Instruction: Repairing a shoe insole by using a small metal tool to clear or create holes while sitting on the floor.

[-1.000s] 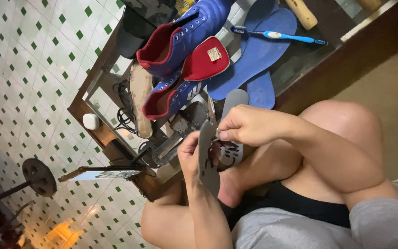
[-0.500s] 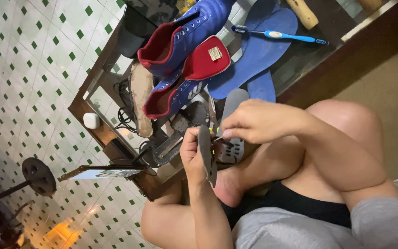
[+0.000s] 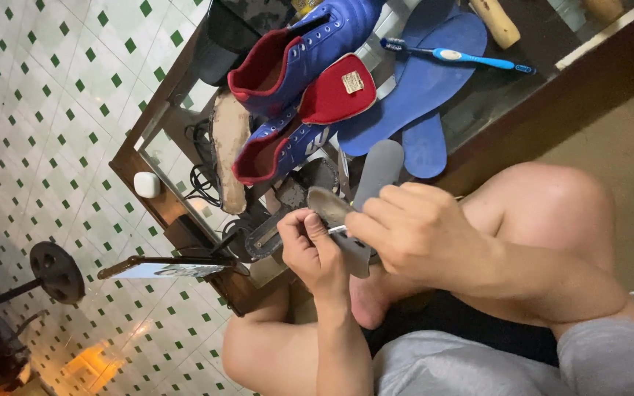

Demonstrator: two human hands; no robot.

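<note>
Sole piece point(image 3: 332, 213) pinched by left hand point(image 3: 313, 253); right hand point(image 3: 412, 231) fingers curled over it.

Shoes point(image 3: 310, 88), insoles point(image 3: 423, 81) and toothbrush point(image 3: 456, 56) on table point(image 3: 522, 95) beyond knees.

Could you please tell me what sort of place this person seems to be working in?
Probably a room at home used for shoe repair: a floor of white tiles with green diamonds, a low glass-topped wooden table bearing blue and red sports shoes, blue insoles and a blue toothbrush.
</note>
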